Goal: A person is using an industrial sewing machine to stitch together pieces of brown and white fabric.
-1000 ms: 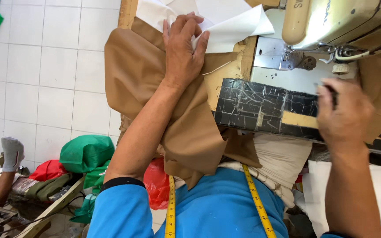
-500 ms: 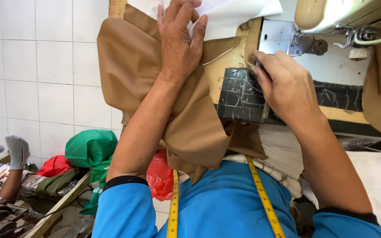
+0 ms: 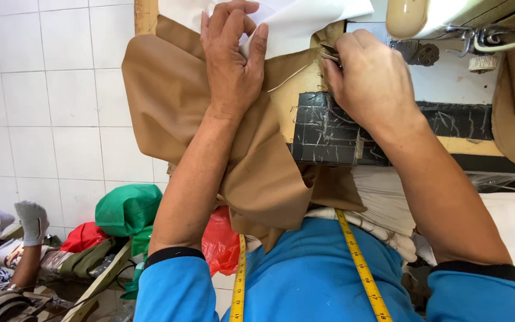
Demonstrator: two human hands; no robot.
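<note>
Head camera looks down on a wooden sewing table with the left hand (image 3: 232, 65) pressed flat, fingers spread, on a large piece of tan-brown fabric (image 3: 174, 113) that drapes off the table edge toward 6 o'clock. At 12 o'clock of that hand a white sheet of cloth (image 3: 305, 21) overlaps the brown piece. The right hand (image 3: 374, 83) sits at 3 o'clock of the left, fingers curled tight around a small metal tool (image 3: 329, 55) whose tip just shows by the thumb; its kind cannot be told. Under this hand lies a black cracked pad (image 3: 329, 134) on the table edge. A cream sewing machine (image 3: 436, 18) stands at 1 o'clock. A yellow tape measure (image 3: 362, 271) hangs over the blue shirt. Green and red bags (image 3: 127, 209) lie on the floor at 8 o'clock, beside another person's socked feet (image 3: 13, 217).
</note>
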